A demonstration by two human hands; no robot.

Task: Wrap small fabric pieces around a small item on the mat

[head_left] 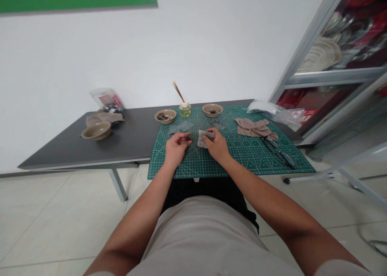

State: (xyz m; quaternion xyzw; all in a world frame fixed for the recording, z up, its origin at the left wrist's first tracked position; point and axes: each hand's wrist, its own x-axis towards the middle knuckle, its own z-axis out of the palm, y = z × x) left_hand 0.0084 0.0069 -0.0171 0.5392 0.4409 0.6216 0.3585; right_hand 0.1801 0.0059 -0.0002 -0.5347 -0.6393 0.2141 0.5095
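My right hand (217, 145) grips a small grey cloth (202, 139), perhaps a little pouch, above the green cutting mat (199, 163). Just to its left, my left hand (175, 147) is closed in a pinch on a small dark piece (189, 138), whose kind I cannot make out. Pale translucent squares (185, 126) lie flat behind my left hand. Another thin, greyish see-through packet (217, 125) rests behind my right hand.
Along the back stand a bowl with dark pieces (165, 116), a jar with sticks (185, 109) and another bowl (212, 110). To the right lie a brown cloth (255, 128), eyeglasses (278, 153) and a plastic bag (273, 108). A third bowl (96, 131) stands left.
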